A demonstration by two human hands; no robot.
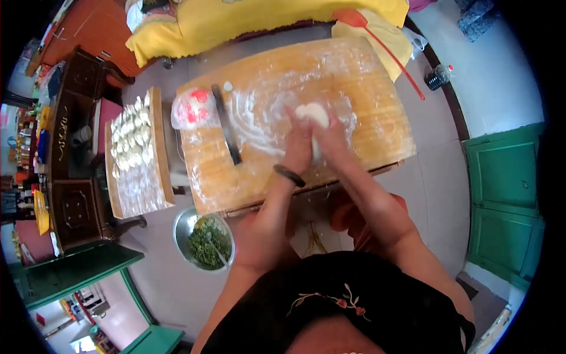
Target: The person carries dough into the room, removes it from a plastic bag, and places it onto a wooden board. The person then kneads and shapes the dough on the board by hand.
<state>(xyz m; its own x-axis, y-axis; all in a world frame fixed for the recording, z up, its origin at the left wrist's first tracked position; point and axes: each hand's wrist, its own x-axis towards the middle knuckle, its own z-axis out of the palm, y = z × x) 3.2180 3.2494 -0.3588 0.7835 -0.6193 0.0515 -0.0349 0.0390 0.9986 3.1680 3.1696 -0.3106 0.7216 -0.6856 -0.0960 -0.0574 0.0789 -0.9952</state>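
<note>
Both my hands press on a pale lump of dough at the middle of a floured wooden board. My left hand, with a dark bracelet at its wrist, is closed against the dough's near left side. On the right side, my right hand is wrapped round the dough, its fingers partly blurred. A dark flat bar lies on the board to the left, beside a plastic bag with red print. A tiny dough piece rests near the bar's far end.
Left of the board, a tray holds several rows of white dumplings. Below it stands a metal bowl of chopped green filling with a spoon. A red fly swatter lies at the back right, near a dark bottle.
</note>
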